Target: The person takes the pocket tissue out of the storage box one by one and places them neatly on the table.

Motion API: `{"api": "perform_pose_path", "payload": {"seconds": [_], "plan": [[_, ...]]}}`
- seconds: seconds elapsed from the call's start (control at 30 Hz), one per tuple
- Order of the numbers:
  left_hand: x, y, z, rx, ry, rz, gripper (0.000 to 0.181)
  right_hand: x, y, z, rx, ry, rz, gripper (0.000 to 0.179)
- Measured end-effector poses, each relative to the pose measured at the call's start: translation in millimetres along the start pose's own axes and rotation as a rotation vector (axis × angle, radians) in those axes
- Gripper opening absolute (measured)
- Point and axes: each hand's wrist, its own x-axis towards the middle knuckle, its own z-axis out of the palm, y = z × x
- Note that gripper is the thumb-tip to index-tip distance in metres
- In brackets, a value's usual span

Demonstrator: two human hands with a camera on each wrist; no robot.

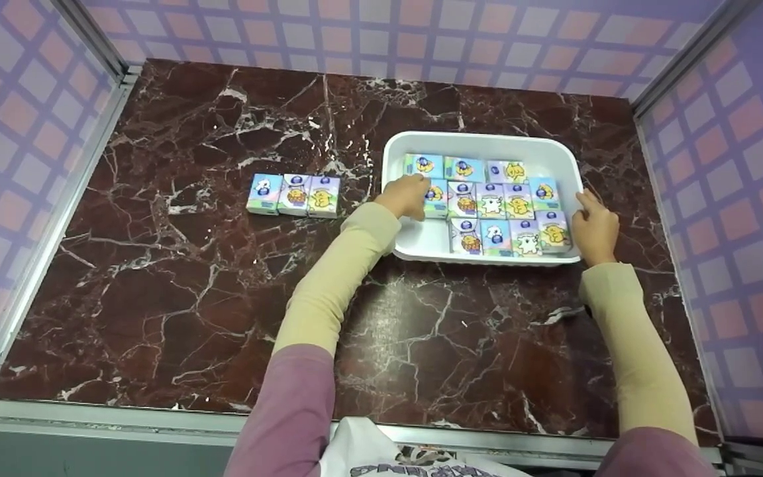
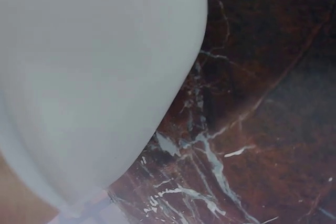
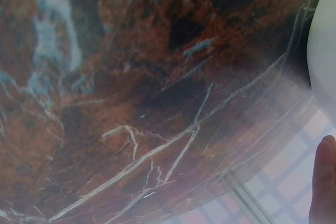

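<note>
A white tray (image 1: 487, 258) holds several small packs with pastel cartoon prints, set in rough rows. Reaching over its left rim, my left hand (image 1: 405, 197) holds a small cartoon-printed pack (image 1: 436, 197) at the left end of the middle row; part of that pack is hidden by the fingers. My right hand (image 1: 595, 227) grips the tray's right rim. In the left wrist view the tray's pale outer wall (image 2: 105, 66) fills the left side. One finger (image 3: 324, 182) shows at the right edge of the right wrist view, below the tray's edge (image 3: 324, 51).
Left of the tray, three more packs (image 1: 293, 196) stand side by side on the dark red marbled tabletop (image 1: 176, 285). Checked purple and pink panels (image 1: 421, 40) enclose the back and both sides, with metal framing (image 1: 90, 40) at the corners.
</note>
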Motion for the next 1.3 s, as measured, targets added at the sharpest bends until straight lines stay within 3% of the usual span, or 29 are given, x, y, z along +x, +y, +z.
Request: {"api": "perform_pose_path", "payload": {"seconds": [0.43,0.57,0.73,1.03,1.3], "plan": [[3.8,2.1,13.9,0.088,0.044,0.004,0.079,-0.9,0.0,-0.9,0.006,-0.001,-0.001,0.036],[4.5,2.3,18.8,0.095,0.042,-0.004,0.088,-1.3,0.7,-0.4,0.006,-0.013,0.006,0.037],[6.2,2.7,22.0,0.073,0.04,-0.014,0.085,-1.3,-0.8,-0.5,0.01,-0.026,0.014,0.037],[3.9,2.3,15.3,0.061,0.01,0.004,0.082,-1.0,-1.1,0.0,0.006,-0.022,0.014,0.036],[-1.4,-1.3,1.9,0.061,0.032,0.066,0.086,-0.9,-0.6,-0.8,0.007,-0.026,0.023,0.036]]}}
